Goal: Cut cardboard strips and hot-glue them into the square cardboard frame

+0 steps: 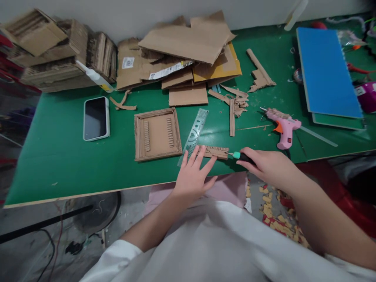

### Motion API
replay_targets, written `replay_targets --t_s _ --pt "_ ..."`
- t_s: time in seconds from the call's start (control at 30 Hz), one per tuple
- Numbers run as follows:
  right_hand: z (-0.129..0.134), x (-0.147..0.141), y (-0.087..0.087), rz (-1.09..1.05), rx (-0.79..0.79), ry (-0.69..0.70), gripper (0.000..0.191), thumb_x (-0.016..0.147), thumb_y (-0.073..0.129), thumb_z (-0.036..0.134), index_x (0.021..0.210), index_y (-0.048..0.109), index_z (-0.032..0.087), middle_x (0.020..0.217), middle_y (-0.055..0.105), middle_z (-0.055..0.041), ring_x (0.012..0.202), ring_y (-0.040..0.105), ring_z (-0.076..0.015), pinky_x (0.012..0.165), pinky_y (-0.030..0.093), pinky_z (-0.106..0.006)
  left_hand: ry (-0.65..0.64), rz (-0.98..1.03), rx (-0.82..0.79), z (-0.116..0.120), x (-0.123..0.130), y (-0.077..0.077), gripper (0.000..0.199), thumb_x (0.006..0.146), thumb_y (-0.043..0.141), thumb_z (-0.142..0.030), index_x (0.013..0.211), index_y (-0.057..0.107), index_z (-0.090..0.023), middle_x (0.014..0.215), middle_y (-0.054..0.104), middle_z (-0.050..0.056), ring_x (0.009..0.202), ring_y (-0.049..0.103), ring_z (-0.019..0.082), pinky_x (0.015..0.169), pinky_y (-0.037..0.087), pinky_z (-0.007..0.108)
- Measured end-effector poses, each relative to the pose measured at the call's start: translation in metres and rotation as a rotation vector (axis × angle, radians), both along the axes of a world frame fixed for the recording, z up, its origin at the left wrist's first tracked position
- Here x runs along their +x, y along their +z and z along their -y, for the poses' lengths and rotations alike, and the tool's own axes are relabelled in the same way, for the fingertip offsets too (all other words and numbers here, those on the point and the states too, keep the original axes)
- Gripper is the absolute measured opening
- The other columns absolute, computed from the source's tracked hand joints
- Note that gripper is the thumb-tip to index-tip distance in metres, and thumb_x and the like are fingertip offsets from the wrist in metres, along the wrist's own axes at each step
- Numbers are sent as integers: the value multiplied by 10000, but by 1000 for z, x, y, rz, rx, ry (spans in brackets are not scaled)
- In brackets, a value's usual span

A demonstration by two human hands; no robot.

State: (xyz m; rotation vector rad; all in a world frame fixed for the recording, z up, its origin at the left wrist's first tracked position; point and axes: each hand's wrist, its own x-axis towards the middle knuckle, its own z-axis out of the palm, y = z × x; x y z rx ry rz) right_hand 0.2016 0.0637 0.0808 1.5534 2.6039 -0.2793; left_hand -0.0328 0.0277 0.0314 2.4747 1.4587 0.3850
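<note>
My left hand (193,172) lies with fingers spread, its fingertips on the left end of a small cardboard strip (216,152) and over the lower end of a clear ruler (196,127). My right hand (266,162) is closed round a slim tool (236,155) with a black and teal handle. The tool's thin metal tip touches the right end of the strip; whether it is a screwdriver or a blade I cannot tell. Left of my hands sits a square cardboard tray (158,133) with a raised rim and two ridged strips inside.
A pink glue gun (284,127) lies to the right, with cardboard scraps (237,100) behind. Cardboard sheets (185,43) and boxes (67,51) are piled along the wall. A glue bottle (96,77), a phone (96,118) and a blue board (329,72) lie on the green table (73,168).
</note>
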Motion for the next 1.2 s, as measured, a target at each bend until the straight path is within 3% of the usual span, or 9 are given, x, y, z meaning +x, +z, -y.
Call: replay_targets --t_s 0.1,0.27,0.9,1.2 --pt "-7 -5 3 195 79 68 403 866 284 537 858 507 201 574 579 -14 466 504 -141 436 103 -242 -1 0 13 0 1 -1 500 822 478 -410 1285 425 -228 1437 256 152 1336 184 310 1049 161 537" --pt "-16 -14 10 304 75 168 373 883 266 505 832 475 200 538 564 3 414 463 -119 446 65 -240 10 2 37 0 1 -4 494 823 471 -417 1279 433 -231 1435 265 149 1335 188 309 1052 163 529" --pt "-25 -25 7 367 -88 137 366 880 264 489 903 502 211 533 556 -16 451 510 -149 449 139 -236 5 -11 43 0 2 -5 480 827 456 -419 1269 443 -232 1430 267 167 1339 179 301 1060 143 521" --pt "-28 -25 15 381 -116 145 372 878 269 488 898 510 205 535 563 -24 468 529 -154 463 153 -222 29 -13 46 0 3 -4 479 818 471 -422 1260 451 -240 1430 272 158 1332 203 304 1053 135 543"
